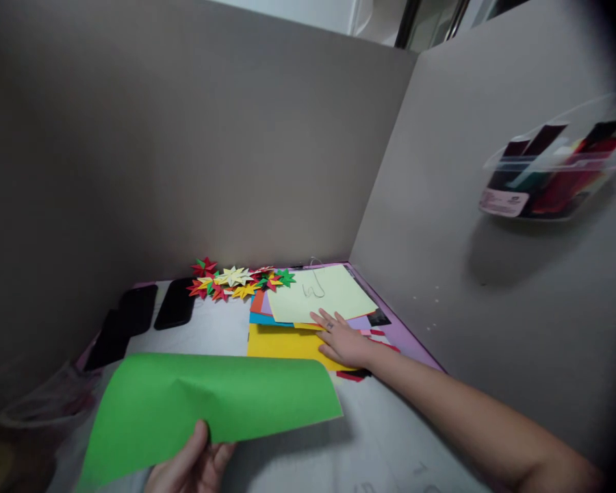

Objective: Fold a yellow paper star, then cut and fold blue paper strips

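A large green sheet of paper (226,390) bends over the near side of the table. My left hand (192,462) grips its lower edge, thumb on top and fingers beneath. Farther right, my right hand (343,339) lies with fingers spread on a stack of coloured papers. Under its fingertips is the near edge of a pale cream sheet (323,291) with pencil marks. A yellow sheet (282,346) sticks out below, and blue and orange edges show at the left of the stack.
Folded paper stars (235,276) in several colours lie along the back wall. Two black phones (175,305) rest at the left. Small red and black paper scraps (353,375) sit beside the stack. A clear container (549,181) of coloured strips hangs on the right wall.
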`<state>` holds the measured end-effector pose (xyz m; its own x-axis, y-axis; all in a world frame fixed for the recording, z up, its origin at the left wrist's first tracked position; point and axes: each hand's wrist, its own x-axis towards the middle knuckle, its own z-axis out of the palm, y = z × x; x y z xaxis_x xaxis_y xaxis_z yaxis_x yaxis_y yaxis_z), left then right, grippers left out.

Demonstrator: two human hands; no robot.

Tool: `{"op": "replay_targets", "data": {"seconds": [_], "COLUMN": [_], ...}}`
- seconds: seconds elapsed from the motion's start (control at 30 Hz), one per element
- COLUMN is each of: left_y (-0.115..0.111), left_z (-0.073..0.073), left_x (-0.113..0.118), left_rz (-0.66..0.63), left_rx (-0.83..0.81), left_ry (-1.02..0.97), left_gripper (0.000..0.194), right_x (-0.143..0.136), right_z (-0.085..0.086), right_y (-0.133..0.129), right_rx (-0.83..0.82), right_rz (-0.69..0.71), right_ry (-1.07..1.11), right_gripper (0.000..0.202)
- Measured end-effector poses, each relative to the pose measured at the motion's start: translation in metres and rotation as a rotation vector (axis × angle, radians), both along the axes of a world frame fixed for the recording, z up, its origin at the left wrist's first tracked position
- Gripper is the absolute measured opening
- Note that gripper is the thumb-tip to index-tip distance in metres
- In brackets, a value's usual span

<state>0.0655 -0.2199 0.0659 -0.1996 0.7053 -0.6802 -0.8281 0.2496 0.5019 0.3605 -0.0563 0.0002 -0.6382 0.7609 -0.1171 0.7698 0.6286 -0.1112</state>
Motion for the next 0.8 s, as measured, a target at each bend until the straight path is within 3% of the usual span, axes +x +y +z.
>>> {"op": "replay_targets", "data": {"seconds": [0.23,0.4,0.47,0.63,0.8], "left_y": [-0.006,-0.007,-0.007,-0.006,-0.013], "left_z": [-0.001,-0.004,-0.006,-0.008,-0.013], "left_x": [0.002,0.003,0.003,0.001,0.004], "left_rz": [-0.030,-0.066,-0.084,-0.093,-0.098], "left_rx": [0.001,0.041,0.061,0.039,0.016], "left_ry": [-0.007,-0.004,0.002,-0.009,-0.090], "left_gripper": [0.033,0.033,0.034,0.031,0.046], "right_x": [0.025,0.039,0.036,0.018,0.007], "right_z": [0.001,0.000,0.000,0.003,0.019], "right_y": [0.023,0.026,0.022,0.003,-0.003], "right_rx": [0.014,0.004,-0.011,-0.127,-0.181], "right_rz": [0.089,0.000,-0.027,0.102,0.116], "right_ry": [0.016,0.019,0.039,0.097,0.114], "right_gripper": [0.043,0.038,0.039,0.065,0.065]}}
